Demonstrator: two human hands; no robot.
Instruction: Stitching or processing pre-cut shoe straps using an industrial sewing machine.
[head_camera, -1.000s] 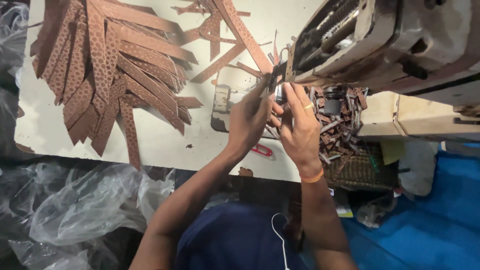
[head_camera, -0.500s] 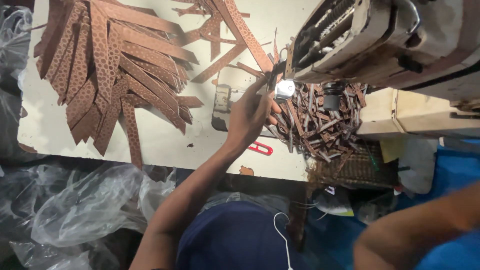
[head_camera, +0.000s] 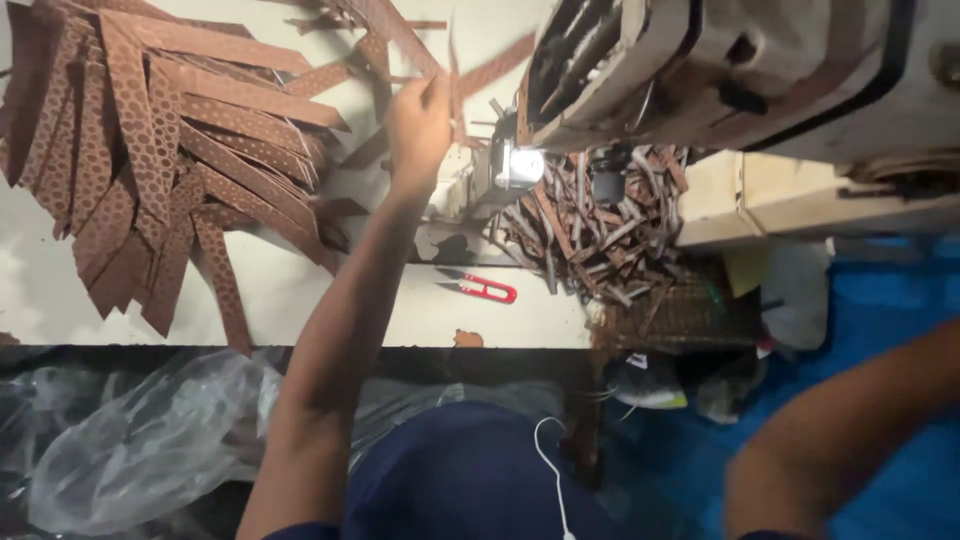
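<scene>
Brown perforated strip (head_camera: 452, 75) pinched upright in my left hand (head_camera: 418, 120), just beside the sewing machine (head_camera: 740, 70), above the worktop (head_camera: 300, 300). Right hand out of view; forearm only. I'd keep the pinch firm, strip straight.

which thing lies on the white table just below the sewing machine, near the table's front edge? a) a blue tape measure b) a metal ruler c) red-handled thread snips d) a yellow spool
c: the red-handled thread snips lie flat on the white table, apart from the left hand, which pinches a brown strip higher up by the sewing machine.
</scene>
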